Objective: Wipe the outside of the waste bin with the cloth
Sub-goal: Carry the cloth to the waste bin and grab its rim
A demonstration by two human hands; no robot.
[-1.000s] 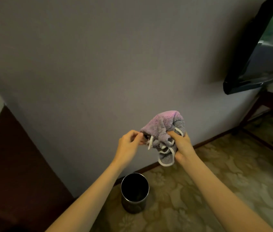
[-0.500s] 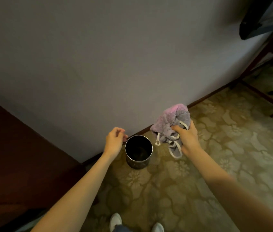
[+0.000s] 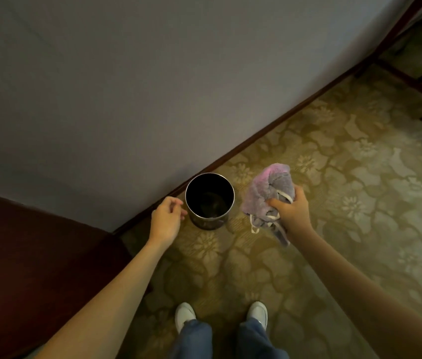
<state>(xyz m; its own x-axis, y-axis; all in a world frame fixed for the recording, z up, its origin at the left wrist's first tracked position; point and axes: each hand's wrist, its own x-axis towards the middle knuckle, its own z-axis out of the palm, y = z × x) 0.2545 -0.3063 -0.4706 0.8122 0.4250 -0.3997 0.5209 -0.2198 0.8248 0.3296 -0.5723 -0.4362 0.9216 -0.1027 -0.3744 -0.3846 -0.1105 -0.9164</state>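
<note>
- We see the waste bin (image 3: pixel 209 200), a dark round metal can, standing upright on the patterned carpet (image 3: pixel 334 203), its far side close to the dark skirting board (image 3: pixel 269 130) at the foot of the grey wall (image 3: pixel 153 86).
- The bin's mouth faces up; the inside is dark, and we cannot tell what, if anything, lies at the bottom.
- Our left hand (image 3: pixel 166 221) sits just left of the bin, level with its rim. The fingers are loosely curled and hold nothing. The fingertips are very near the bin's wall, but we cannot tell whether they touch it.
- Our right hand (image 3: pixel 290 211) is just right of the bin, fingers and thumb curled tight round the cloth (image 3: pixel 269 193).
- The cloth is a bunched purple-grey terry piece with white edging. Most of it bulges out on the far and left side of the fist; a tail hangs below the hand toward us.
- Cloth and bin lie near one another with a strip of carpet between them; they do not touch.
- A dark reddish-brown wooden piece of furniture (image 3: pixel 23 255) fills the near left corner, against the wall.
- At the far right we note dark wooden legs (image 3: pixel 411 81) standing on the carpet.
- At the near edge we see two white shoes (image 3: pixel 184 313) and blue trouser legs (image 3: pixel 256 338), toes pointing toward the bin.
</note>
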